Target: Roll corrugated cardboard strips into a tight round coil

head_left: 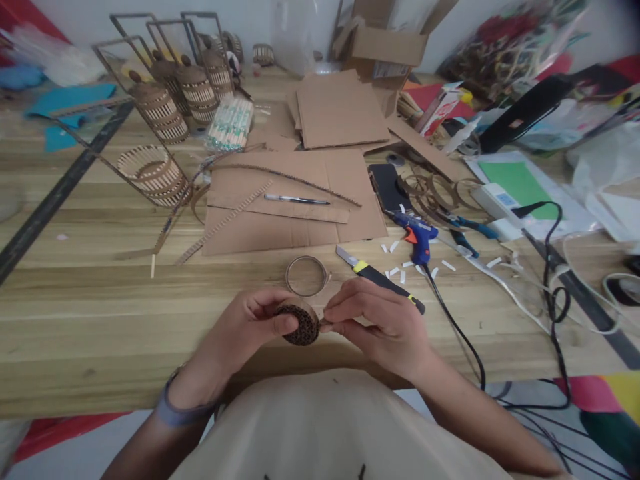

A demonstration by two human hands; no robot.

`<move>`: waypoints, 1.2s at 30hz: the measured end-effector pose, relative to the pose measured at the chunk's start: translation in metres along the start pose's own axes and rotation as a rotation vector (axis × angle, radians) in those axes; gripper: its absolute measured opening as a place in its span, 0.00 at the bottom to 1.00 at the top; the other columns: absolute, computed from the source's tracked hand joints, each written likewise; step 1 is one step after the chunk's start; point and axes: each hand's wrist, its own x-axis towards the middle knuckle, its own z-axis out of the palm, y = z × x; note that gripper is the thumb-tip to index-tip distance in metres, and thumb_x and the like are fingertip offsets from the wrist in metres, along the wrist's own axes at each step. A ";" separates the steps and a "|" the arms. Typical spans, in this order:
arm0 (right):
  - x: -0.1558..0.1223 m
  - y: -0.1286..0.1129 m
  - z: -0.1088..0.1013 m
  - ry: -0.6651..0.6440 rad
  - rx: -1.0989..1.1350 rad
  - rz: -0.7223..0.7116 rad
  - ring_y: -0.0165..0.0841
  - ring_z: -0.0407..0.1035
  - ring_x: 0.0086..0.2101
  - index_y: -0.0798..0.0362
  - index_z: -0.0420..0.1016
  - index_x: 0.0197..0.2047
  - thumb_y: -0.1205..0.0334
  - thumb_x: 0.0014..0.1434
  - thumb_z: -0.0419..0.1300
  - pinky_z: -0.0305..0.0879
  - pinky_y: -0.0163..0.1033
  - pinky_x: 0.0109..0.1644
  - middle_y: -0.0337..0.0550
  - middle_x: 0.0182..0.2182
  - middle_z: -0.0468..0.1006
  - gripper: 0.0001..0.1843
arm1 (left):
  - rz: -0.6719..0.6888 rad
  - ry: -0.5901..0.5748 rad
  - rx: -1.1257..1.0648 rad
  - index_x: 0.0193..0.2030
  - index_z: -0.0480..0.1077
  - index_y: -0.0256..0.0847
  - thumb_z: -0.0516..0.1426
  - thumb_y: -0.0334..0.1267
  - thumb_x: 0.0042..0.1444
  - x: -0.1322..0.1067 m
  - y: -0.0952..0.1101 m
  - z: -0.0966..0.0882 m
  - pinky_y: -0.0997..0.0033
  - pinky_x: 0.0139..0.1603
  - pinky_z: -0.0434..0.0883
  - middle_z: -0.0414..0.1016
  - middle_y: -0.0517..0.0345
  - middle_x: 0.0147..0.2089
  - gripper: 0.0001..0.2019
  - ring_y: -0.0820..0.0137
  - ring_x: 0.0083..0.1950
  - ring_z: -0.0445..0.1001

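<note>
At the near edge of the counter point(125, 333), the left hand point(250, 323) grips a round cardboard roll point(303, 328) between thumb and fingers, its corrugated face exposed. The right hand point(383, 323) pinches a small brown end point(325, 325) at the roll's right edge — whether joined to it cannot be told. A thin ring point(305, 294) lies just beyond the hands; a knife point(377, 275) and glue gun point(421, 235) lie beyond the right hand.
</note>
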 end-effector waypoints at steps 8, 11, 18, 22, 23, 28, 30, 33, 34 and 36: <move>0.007 0.000 -0.008 -0.208 0.014 0.058 0.31 0.73 0.30 0.50 0.76 0.30 0.68 0.64 0.62 0.67 0.35 0.34 0.39 0.27 0.78 0.10 | -0.003 -0.110 0.213 0.30 0.84 0.45 0.67 0.39 0.51 -0.005 0.012 -0.001 0.65 0.36 0.73 0.83 0.54 0.30 0.03 0.62 0.33 0.78; 0.010 -0.001 -0.011 -0.260 -0.061 0.059 0.30 0.70 0.28 0.50 0.73 0.28 0.68 0.63 0.62 0.63 0.34 0.32 0.37 0.25 0.75 0.11 | -0.001 -0.175 0.266 0.32 0.84 0.46 0.65 0.38 0.55 -0.006 0.015 0.000 0.65 0.40 0.75 0.84 0.54 0.33 0.05 0.61 0.36 0.80; 0.017 -0.004 -0.014 -0.361 -0.089 0.111 0.28 0.64 0.26 0.51 0.68 0.24 0.75 0.53 0.67 0.55 0.33 0.29 0.33 0.22 0.70 0.14 | -0.063 -0.234 0.316 0.36 0.83 0.45 0.62 0.34 0.56 -0.007 0.018 0.005 0.67 0.43 0.75 0.85 0.56 0.35 0.07 0.63 0.38 0.81; 0.020 -0.001 -0.012 -0.371 0.033 0.347 0.26 0.61 0.22 0.51 0.68 0.22 0.70 0.49 0.72 0.52 0.32 0.24 0.31 0.20 0.68 0.16 | -0.087 -0.275 0.230 0.35 0.82 0.43 0.63 0.34 0.56 -0.006 0.013 0.000 0.70 0.41 0.73 0.85 0.55 0.36 0.04 0.66 0.38 0.80; 0.020 0.001 -0.012 -0.339 0.085 0.394 0.26 0.61 0.22 0.51 0.69 0.23 0.66 0.51 0.73 0.54 0.32 0.24 0.31 0.21 0.68 0.16 | -0.081 -0.266 0.170 0.35 0.82 0.42 0.64 0.36 0.55 -0.006 0.011 -0.002 0.70 0.40 0.73 0.84 0.55 0.35 0.03 0.66 0.36 0.79; 0.019 0.012 -0.008 -0.152 0.190 0.230 0.34 0.73 0.38 0.48 0.78 0.46 0.49 0.60 0.69 0.71 0.40 0.43 0.42 0.39 0.79 0.15 | -0.048 -0.122 -0.218 0.50 0.79 0.44 0.67 0.50 0.55 -0.004 -0.007 -0.001 0.70 0.32 0.72 0.72 0.64 0.24 0.19 0.73 0.22 0.70; 0.017 0.014 -0.003 -0.203 0.153 0.126 0.37 0.72 0.48 0.44 0.77 0.55 0.52 0.61 0.68 0.71 0.44 0.52 0.45 0.48 0.77 0.19 | -0.102 -0.121 -0.340 0.45 0.79 0.45 0.66 0.51 0.56 -0.003 -0.010 0.005 0.70 0.31 0.72 0.71 0.66 0.24 0.15 0.76 0.20 0.66; 0.015 0.016 0.005 -0.190 0.144 0.074 0.37 0.72 0.51 0.43 0.79 0.52 0.58 0.64 0.66 0.71 0.45 0.54 0.46 0.48 0.77 0.13 | -0.205 -0.181 -0.427 0.37 0.77 0.45 0.66 0.48 0.57 -0.002 -0.012 0.012 0.72 0.29 0.71 0.71 0.65 0.26 0.10 0.80 0.19 0.60; 0.014 0.017 0.007 -0.171 0.148 0.075 0.37 0.72 0.49 0.44 0.81 0.49 0.58 0.64 0.66 0.71 0.45 0.53 0.45 0.46 0.78 0.10 | -0.233 -0.200 -0.434 0.37 0.77 0.44 0.66 0.48 0.57 -0.001 -0.012 0.013 0.72 0.29 0.71 0.72 0.65 0.26 0.10 0.79 0.19 0.60; 0.013 0.017 0.008 -0.147 0.159 0.100 0.36 0.73 0.46 0.47 0.81 0.42 0.59 0.62 0.68 0.71 0.44 0.51 0.44 0.44 0.79 0.04 | -0.253 -0.182 -0.409 0.36 0.78 0.43 0.64 0.52 0.57 -0.001 -0.014 0.011 0.70 0.31 0.72 0.74 0.62 0.27 0.14 0.76 0.22 0.66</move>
